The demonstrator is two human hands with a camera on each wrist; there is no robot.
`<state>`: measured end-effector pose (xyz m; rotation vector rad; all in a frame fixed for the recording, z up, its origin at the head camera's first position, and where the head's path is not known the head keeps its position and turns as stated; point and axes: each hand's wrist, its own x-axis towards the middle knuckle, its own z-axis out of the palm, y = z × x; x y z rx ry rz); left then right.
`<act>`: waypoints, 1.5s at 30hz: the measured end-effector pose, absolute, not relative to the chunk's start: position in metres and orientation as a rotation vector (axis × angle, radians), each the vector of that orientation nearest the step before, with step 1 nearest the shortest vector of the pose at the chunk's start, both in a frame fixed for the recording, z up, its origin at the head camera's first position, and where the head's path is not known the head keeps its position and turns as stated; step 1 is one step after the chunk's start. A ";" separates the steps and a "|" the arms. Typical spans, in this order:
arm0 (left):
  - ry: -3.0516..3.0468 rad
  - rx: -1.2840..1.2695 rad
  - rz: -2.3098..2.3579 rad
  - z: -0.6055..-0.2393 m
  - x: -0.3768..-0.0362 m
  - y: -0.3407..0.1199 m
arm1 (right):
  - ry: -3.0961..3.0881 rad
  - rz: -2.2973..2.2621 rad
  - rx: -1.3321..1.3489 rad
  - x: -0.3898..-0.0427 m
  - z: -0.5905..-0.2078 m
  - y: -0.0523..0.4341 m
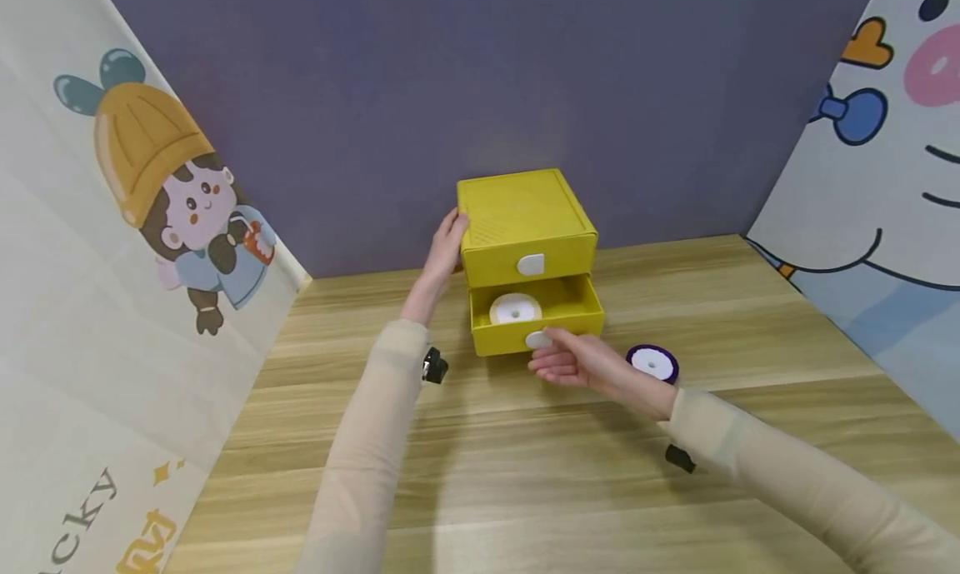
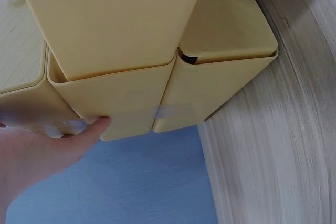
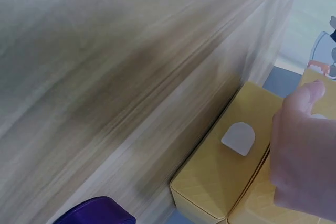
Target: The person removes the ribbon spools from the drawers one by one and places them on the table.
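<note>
A yellow drawer box (image 1: 528, 212) stands against the back wall, one drawer (image 1: 495, 341) pulled out toward me. In that drawer lies a ribbon roll with a white face and cream rim (image 1: 515, 309). My left hand (image 1: 446, 245) rests on the box's left side, its fingertips on the yellow side panel (image 2: 121, 95) in the left wrist view. My right hand (image 1: 573, 359) is at the drawer's white pull tab (image 1: 537, 340), thumb on the tab and fingers curled below. The tab is partly hidden behind the hand in the right wrist view.
A purple ribbon roll (image 1: 652, 363) lies on the wooden table (image 1: 510, 474), right of the box and beyond my right wrist. A lower drawer front with its own white tab (image 3: 239, 138) shows in the right wrist view. Printed panels (image 1: 45, 224) flank the table.
</note>
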<state>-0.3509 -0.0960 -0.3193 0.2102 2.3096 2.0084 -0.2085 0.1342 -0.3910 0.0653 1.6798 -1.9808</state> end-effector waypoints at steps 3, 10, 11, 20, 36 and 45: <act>2.303 0.213 2.012 -0.320 -0.352 -0.097 | 1.694 -1.968 0.071 -0.204 -0.391 0.134; 2.313 0.208 2.008 -0.320 -0.353 -0.096 | 1.690 -1.959 0.061 -0.195 -0.391 0.135; 2.317 0.207 2.006 -0.320 -0.353 -0.096 | 1.684 -1.962 0.062 -0.194 -0.392 0.135; 2.358 0.197 1.980 -0.321 -0.355 -0.099 | 1.692 -1.934 0.060 -0.183 -0.394 0.137; 2.332 0.208 1.999 -0.320 -0.354 -0.095 | 1.724 -1.848 -0.003 -0.172 -0.392 0.146; 2.339 0.214 1.981 -0.321 -0.355 -0.097 | 1.712 -1.643 -0.381 -0.161 -0.369 0.152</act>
